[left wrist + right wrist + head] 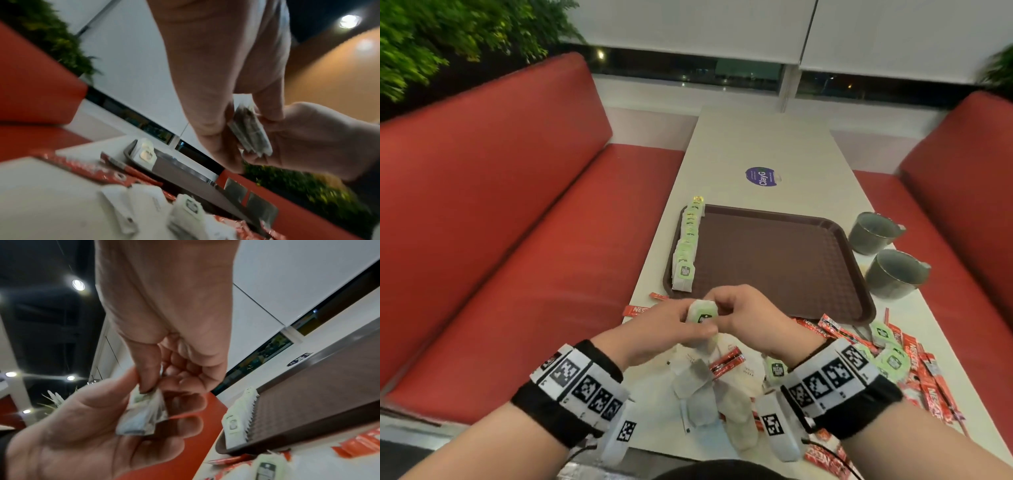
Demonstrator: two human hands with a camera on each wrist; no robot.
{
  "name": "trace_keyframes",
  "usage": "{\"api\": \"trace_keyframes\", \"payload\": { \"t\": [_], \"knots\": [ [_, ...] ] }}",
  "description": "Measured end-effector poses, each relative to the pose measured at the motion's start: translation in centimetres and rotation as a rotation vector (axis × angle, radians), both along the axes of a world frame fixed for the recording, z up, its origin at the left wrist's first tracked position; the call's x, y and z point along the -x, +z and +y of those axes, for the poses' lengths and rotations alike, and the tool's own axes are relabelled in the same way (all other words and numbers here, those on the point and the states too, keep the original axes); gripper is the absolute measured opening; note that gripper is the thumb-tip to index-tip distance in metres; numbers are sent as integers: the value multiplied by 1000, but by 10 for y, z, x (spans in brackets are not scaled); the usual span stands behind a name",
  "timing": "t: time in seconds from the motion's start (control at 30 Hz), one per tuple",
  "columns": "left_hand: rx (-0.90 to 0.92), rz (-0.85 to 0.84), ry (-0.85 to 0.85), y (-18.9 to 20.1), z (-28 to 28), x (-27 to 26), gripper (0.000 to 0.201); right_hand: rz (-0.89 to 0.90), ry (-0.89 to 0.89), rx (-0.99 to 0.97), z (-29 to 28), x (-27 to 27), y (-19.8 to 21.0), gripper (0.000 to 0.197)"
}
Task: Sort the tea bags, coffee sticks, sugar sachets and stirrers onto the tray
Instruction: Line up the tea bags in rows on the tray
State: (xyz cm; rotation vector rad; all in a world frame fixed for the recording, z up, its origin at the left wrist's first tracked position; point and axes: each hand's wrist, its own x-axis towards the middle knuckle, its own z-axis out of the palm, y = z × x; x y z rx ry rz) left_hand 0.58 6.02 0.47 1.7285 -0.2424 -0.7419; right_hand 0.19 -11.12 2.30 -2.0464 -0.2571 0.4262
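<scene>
While both hands pinch it just above the bench, the tea-bag stack [702,317], white with a green label, stands long axis toward 12 o'clock; left hand [654,329] cups it, right hand [743,315] grips its top, tray [774,267] beyond.

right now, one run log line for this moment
left hand: holds tea bags | right hand: pinches them | tray: tea-bag row only

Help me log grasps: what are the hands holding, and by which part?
Both hold a small stack of tea bags: left hand grips its lower part, right hand pinches its top edge.
</scene>
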Motion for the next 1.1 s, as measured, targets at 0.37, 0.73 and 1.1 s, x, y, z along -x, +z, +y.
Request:
{"api": "trace_keyframes", "payload": {
  "t": [0.37,0.73,1.1],
  "knots": [
    [288,305,718,-9,10,38,14,-127,6,393,-44,19,-35,16],
    [235,345,762,-32,23,84,22,-188,170,854,-11,-5,-44,42],
    [244,347,734,-33,35,60,21,-104,40,916,1,-20,-58,20]
  ]
}}
